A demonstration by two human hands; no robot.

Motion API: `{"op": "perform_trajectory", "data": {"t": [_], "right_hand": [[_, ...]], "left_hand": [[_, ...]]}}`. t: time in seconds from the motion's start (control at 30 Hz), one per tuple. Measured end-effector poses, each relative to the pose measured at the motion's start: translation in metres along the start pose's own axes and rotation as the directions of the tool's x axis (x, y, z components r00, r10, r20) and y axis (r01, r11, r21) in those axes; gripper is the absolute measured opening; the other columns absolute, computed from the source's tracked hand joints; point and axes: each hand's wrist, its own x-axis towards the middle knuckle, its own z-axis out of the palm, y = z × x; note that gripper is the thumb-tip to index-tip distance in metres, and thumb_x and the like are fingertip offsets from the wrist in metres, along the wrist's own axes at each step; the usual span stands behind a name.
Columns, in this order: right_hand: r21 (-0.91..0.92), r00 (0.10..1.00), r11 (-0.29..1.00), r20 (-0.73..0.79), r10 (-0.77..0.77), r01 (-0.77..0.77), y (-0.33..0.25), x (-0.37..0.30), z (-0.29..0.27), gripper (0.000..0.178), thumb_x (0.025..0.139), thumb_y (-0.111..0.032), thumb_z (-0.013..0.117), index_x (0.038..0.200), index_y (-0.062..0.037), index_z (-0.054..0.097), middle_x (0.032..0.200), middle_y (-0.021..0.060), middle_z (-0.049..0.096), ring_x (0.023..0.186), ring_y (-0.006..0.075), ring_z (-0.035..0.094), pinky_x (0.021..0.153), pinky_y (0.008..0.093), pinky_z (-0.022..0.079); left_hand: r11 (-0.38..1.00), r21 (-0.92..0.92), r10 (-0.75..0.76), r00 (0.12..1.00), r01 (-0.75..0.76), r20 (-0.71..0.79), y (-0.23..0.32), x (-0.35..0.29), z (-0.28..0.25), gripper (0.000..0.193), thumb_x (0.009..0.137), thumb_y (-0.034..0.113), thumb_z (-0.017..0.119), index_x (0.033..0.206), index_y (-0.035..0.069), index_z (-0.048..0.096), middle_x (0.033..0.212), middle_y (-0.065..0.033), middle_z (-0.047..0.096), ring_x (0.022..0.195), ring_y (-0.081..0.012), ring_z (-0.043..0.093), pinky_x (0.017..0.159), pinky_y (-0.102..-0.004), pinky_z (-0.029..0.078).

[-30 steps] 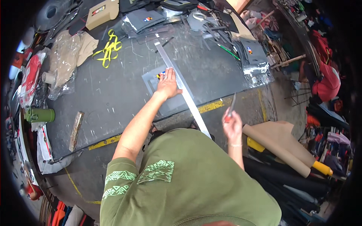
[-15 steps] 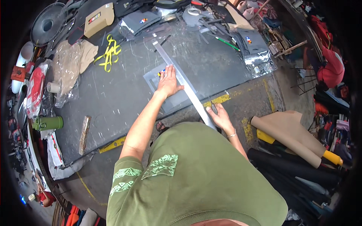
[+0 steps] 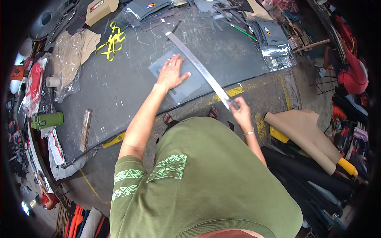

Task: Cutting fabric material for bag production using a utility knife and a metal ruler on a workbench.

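My left hand [image 3: 172, 74] lies spread, palm down, on a dark grey sheet [image 3: 186, 90] near the table's front edge. The sheet has dark slots and a small coloured patch, partly hidden by my fingers. My right hand [image 3: 242, 112] pinches the near end of a long metal ruler [image 3: 202, 70], which slants along the sheet's right side and extends past the table's edge. A small dark tool, its kind unclear, shows in the same hand. Only the right hand touches the ruler.
On the dark table [image 3: 107, 91] are a yellow strap [image 3: 114, 41], a wooden stick [image 3: 86, 130], a green pencil [image 3: 243, 32], and a plastic-wrapped stack of grey pieces [image 3: 276, 33]. A green bottle [image 3: 47, 120] stands at left. A brown roll [image 3: 305, 142] lies on the right.
The ruler has shifted to the right, off the middle of the sheet. My right hand has moved up and right and now grips the ruler's end. My left hand stays on the sheet.
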Motion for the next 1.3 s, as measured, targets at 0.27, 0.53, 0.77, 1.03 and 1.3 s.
{"op": "perform_trajectory", "data": {"t": [0.27,0.53,0.77,1.03,1.3], "right_hand": [[0.009,0.998,0.999,-0.051,0.045,-0.045,0.066,-0.005,-0.046,0.029,0.091,-0.023,0.08,0.101,-0.0018,0.062,0.081,0.0074,0.066,0.074,0.0111,0.058,0.069,0.0304,0.049],[0.085,0.987,0.985,0.072,0.142,-0.147,0.055,0.0,-0.026,0.029,0.097,-0.03,0.069,0.104,-0.0026,0.069,0.078,0.0069,0.066,0.073,0.0121,0.057,0.071,0.0326,0.049],[-0.041,0.98,0.979,-0.011,0.201,-0.201,0.039,0.008,-0.039,0.036,0.097,-0.035,0.069,0.095,0.0006,0.067,0.071,0.0131,0.06,0.068,0.0197,0.054,0.068,0.0364,0.047],[-0.013,0.972,0.992,0.198,0.123,-0.123,0.017,0.019,-0.068,0.045,0.095,-0.042,0.072,0.092,0.0027,0.067,0.072,0.0166,0.062,0.067,0.0224,0.054,0.069,0.0393,0.049],[0.064,0.937,0.944,0.161,0.309,-0.323,0.011,0.053,-0.077,0.043,0.097,-0.045,0.071,0.088,-0.0028,0.07,0.074,-0.002,0.06,0.074,0.0091,0.051,0.069,0.0296,0.045]], "left_hand": [[0.86,0.392,-0.385,0.92,0.327,0.078,0.01,-0.031,-0.043,0.062,0.097,0.062,0.056,0.116,0.004,0.069,0.12,-0.0154,0.067,0.113,-0.0313,0.068,0.094,-0.0505,0.051],[0.975,0.183,-0.135,0.991,0.128,0.024,-0.015,-0.058,-0.015,0.075,0.093,0.049,0.069,0.151,0.006,0.047,0.164,-0.0117,0.037,0.153,-0.0324,0.033,0.118,-0.0523,0.037],[0.96,0.186,-0.196,0.976,0.211,-0.096,0.008,-0.076,-0.007,0.078,0.092,0.051,0.07,0.148,0.002,0.047,0.158,-0.0171,0.042,0.146,-0.0371,0.041,0.114,-0.0544,0.041],[0.96,0.148,-0.239,0.971,0.239,-0.018,0.025,-0.113,-0.021,0.08,0.088,0.047,0.076,0.147,0.002,0.048,0.155,-0.0152,0.046,0.143,-0.0351,0.044,0.107,-0.0541,0.047],[0.957,0.151,-0.237,0.968,0.247,-0.082,0.028,-0.113,-0.012,0.08,0.089,0.05,0.074,0.149,0.003,0.047,0.156,-0.0156,0.046,0.144,-0.0348,0.041,0.108,-0.054,0.042]]}}
